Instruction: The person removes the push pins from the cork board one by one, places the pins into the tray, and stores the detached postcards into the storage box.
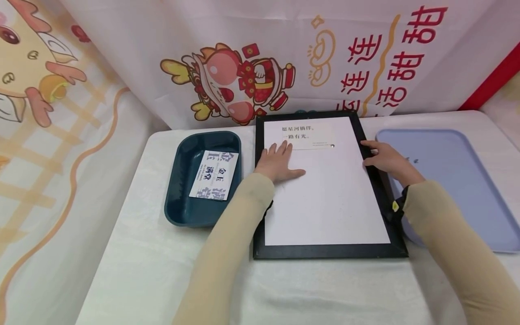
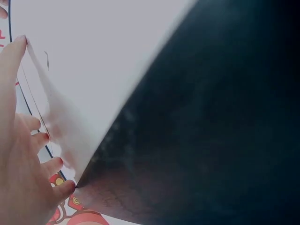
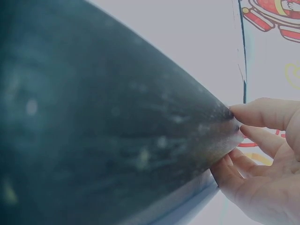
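A black picture frame (image 1: pixel 325 251) with a white backing lies flat on the table. Near the top of the white surface is a card (image 1: pixel 302 143) printed with dark Chinese characters. My left hand (image 1: pixel 278 163) rests palm down with spread fingers over the left side of the frame, its fingertips at the card's lower left. My right hand (image 1: pixel 390 161) grips the frame's right side, thumb and fingers at the edge. In the right wrist view, the fingers (image 3: pixel 262 140) meet the dark border (image 3: pixel 117 117). The left wrist view has the left hand (image 2: pixel 28 164) against the white surface.
A dark teal tray (image 1: pixel 178 198) holding printed cards (image 1: pixel 214 175) stands left of the frame. A light blue tray (image 1: pixel 459 189) lies at the right, partly behind the right forearm. White printed cloth (image 1: pixel 252 27) hangs behind the table.
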{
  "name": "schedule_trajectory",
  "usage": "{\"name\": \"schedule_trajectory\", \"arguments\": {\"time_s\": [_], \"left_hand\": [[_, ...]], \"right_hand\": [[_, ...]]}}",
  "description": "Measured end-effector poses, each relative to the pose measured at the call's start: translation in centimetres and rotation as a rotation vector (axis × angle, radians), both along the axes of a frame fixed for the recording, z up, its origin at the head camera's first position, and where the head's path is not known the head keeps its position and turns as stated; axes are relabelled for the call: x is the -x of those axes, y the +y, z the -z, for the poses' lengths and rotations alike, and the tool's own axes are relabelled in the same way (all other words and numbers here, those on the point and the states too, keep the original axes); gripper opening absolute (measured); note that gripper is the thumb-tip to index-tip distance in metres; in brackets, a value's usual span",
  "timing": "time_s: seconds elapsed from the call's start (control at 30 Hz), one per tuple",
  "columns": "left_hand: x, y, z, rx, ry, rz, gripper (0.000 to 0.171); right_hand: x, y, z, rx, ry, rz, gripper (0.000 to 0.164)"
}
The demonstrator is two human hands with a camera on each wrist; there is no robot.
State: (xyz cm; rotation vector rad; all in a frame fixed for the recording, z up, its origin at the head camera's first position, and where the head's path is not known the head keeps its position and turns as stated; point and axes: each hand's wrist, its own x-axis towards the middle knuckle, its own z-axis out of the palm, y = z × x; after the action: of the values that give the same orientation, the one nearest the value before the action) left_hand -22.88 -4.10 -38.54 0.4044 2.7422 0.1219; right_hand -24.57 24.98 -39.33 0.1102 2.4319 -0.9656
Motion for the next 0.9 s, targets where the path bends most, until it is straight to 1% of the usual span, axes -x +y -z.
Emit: {"name": "schedule_trajectory", "arguments": {"time_s": [0.2, 0.33, 0.5, 0.63, 0.7, 0.77, 0.9], "left_hand": [[0.1, -0.1, -0.1, -0.002, -0.001, -0.004, 0.093], [0.1, -0.2, -0.1, -0.002, -0.018, 0.005, 0.094], [0.0, -0.3, -0.2, -0.006, -0.03, 0.007, 0.095], [-0.1, -0.2, -0.3, -0.005, -0.028, 0.005, 0.094], [-0.2, -0.2, -0.3, -0.006, -0.027, 0.003, 0.094], [-0.3, -0.1, -0.4, -0.008, -0.023, -0.001, 0.093], [-0.5, 0.0, -0.5, 0.005, -0.002, 0.003, 0.093]], "right_hand": [[0.0, 0.0, -0.1, 0.005, -0.007, 0.007, 0.073], [0.1, -0.2, -0.4, -0.023, 0.005, 0.007, 0.071], [0.2, -1.1, -1.3, -0.069, 0.066, 0.05, 0.063], [0.3, -2.3, -1.9, -0.03, 0.132, 0.095, 0.053], [0.4, -2.9, -2.0, 0.007, 0.155, 0.099, 0.047], [0.6, -3.4, -2.0, 0.028, 0.169, 0.1, 0.041], [1.1, -4.1, -1.7, 0.024, 0.166, 0.101, 0.036]]}}
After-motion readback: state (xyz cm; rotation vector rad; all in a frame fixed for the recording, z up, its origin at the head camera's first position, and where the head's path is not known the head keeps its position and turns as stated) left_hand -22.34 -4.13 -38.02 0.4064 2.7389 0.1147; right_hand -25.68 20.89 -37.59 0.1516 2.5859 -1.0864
